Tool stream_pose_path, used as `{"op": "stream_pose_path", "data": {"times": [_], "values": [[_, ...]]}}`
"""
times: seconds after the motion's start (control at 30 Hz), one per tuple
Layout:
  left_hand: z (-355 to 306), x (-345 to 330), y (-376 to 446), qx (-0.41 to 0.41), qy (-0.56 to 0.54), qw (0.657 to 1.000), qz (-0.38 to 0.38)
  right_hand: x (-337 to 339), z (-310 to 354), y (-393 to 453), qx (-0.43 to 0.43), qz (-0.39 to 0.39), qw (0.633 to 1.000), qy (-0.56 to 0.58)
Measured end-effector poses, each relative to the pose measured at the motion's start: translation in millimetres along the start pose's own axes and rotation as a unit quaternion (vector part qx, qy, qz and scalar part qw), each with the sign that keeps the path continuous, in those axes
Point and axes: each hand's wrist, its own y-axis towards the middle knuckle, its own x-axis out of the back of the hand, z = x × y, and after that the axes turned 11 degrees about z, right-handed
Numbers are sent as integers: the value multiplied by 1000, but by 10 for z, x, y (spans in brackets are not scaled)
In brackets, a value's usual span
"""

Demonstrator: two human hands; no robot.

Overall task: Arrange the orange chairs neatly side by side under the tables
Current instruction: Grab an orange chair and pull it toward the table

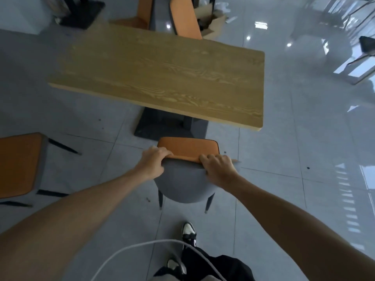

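An orange chair (187,148) with a grey backrest stands just in front of me, its seat facing the wooden table (162,78). My left hand (154,161) and my right hand (218,168) both grip the top edge of its backrest. The seat's front edge lies near the table's black base (160,123), short of the tabletop's near edge. A second orange chair (19,163) stands apart at the left edge of the view. Two more orange chairs (187,19) stand at the table's far side, partly hidden by the tabletop.
Grey floor tiles (284,159) surround the table. An open cardboard box (213,21) sits behind the far chairs. Another table's black base (81,13) is at the top left. A white cable (142,246) hangs near my feet.
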Motion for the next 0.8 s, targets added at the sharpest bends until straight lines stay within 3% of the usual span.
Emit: {"op": "stream_pose_path", "data": {"times": [0.27, 0.53, 0.63, 0.8], "values": [[515, -416, -311, 15, 17, 1000, 9, -545, 683, -81, -30, 12, 999, 23], [952, -642, -784, -56, -11, 996, 64, -1005, 1295, -287, -80, -6, 996, 31], [1193, -653, -1006, -80, -36, 992, 86, -1106, 1523, -349, -138, 34, 989, 36], [1615, -487, -1735, -54, -51, 992, 102, -1291, 2115, -607, -235, 103, 965, 59]]}}
